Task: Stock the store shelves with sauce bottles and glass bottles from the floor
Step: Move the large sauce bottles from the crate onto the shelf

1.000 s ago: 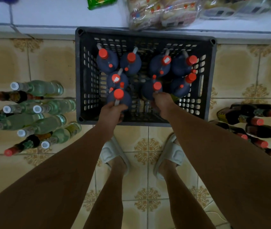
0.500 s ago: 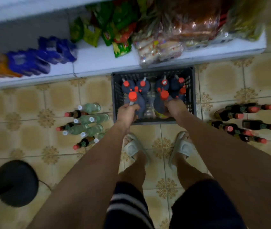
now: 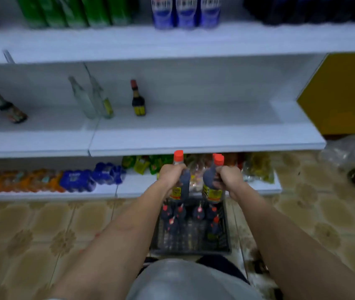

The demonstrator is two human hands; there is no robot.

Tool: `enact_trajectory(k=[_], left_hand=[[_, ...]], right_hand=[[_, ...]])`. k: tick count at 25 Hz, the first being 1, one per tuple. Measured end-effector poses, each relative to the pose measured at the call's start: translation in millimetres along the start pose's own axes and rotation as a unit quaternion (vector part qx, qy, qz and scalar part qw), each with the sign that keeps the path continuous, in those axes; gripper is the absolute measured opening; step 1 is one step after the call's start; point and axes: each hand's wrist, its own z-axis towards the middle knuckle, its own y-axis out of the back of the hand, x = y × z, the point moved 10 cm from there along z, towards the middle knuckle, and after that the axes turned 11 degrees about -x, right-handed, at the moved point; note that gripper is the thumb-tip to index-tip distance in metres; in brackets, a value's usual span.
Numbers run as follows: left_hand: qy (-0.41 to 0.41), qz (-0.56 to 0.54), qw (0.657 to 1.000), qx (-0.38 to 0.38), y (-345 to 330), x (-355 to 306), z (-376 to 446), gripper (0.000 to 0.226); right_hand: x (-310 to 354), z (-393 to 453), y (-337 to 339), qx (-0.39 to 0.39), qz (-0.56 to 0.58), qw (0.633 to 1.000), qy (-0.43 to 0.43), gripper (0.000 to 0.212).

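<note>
Red-capped sauce bottles, 2, upright: left hand [image 3: 169, 175] grips 1, right hand [image 3: 229, 177] grips 1, both below the middle shelf [image 3: 204, 144] ahead.

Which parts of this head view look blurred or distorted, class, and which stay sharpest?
Head view: top-shelf green bottles smear with motion blur; shelf edges bow from the wide lens; both hands, left and right, stay sharpest.

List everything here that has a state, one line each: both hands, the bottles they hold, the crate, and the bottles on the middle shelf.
left hand: grips the neck of a sauce bottle
right hand: grips a second sauce bottle
left sauce bottle: lifted, upright, red cap on
right sauce bottle: lifted, slightly tilted, capped
crate: on the floor, still part-full
dark shelf bottle: standing, capped
clear glass bottles: standing on the middle shelf
</note>
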Motion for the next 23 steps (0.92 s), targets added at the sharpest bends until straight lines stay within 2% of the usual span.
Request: enact_trajectory(k=[5,9,16,23], left_hand=[[-0.067,-0.052,0.996,0.017,-2.2,-112.2,-26.9,0.009],[-0.115,-0.052,0.992,0.004,-8.8,-168.1,-44.9,0.008],[-0.106,-0.124,0.986,-0.023,-66.1,-194.2,-76.7,0.012],[-0.105,-0.131,0.985,-0.039,-122.7,-202.4,-107.5,0.004]], right_hand=[[89.6,-28.6,41.9,-0.039,0.061,0.997,0.037,0.02],[131.5,-38.6,65.2,-0.053,0.082,0.993,0.064,0.016],[179.1,-23.4,116.4,-0.017,0.08,0.991,0.108,0.013],[198.3,5.9,164.2,0.016,0.047,0.988,0.144,0.01]])
